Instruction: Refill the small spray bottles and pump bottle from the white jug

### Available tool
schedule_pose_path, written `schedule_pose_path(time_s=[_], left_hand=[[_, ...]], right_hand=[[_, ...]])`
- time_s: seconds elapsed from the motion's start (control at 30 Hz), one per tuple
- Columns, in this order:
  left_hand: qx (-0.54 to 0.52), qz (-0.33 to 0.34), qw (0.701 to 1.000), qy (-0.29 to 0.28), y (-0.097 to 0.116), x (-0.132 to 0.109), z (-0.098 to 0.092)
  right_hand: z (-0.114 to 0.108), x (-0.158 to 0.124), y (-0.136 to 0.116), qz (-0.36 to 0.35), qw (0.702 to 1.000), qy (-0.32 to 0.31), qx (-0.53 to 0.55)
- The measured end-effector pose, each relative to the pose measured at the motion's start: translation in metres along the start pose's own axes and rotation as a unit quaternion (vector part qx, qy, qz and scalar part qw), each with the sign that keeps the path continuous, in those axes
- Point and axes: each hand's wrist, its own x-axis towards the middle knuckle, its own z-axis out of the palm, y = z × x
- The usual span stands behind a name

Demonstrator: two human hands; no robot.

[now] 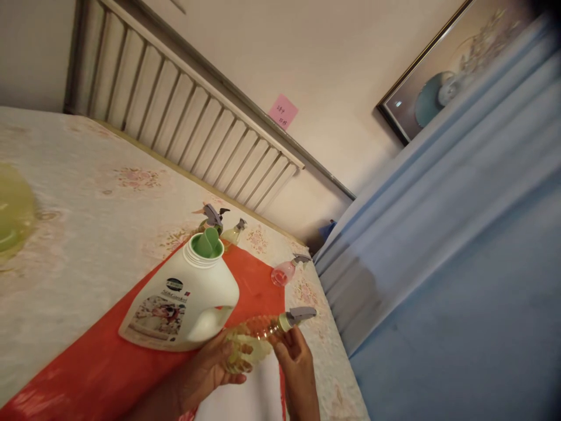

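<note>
Gripping a spray bottle: left hand wraps its body, right hand pinches its neck; white jug at ten o'clock.

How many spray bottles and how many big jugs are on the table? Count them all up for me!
White jug: 1
Spray bottles: 4 (yellow spray bottle held by the left hand and right hand; pink spray bottle; two more spray bottles behind the jug)
Total: 5
</note>
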Motion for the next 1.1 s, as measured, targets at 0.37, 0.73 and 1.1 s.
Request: schedule_pose_path(time_s=[0.37,0.73,1.1], left_hand=[[0.094,-0.008,0.995,0.035,-0.014,0.010,-0.018],[0.115,0.040,0.992,0.043,-0.023,0.018,-0.026],[0.072,-0.025,0.995,0.067,-0.016,0.009,-0.018]], right_hand=[[-0.006,-0.002,0.008,0.023,0.985,0.168,0.037],[-0.006,-0.001,0.017,0.040,0.981,0.165,0.090],[-0.004,-0.004,0.005,0.023,0.986,0.134,0.094]])
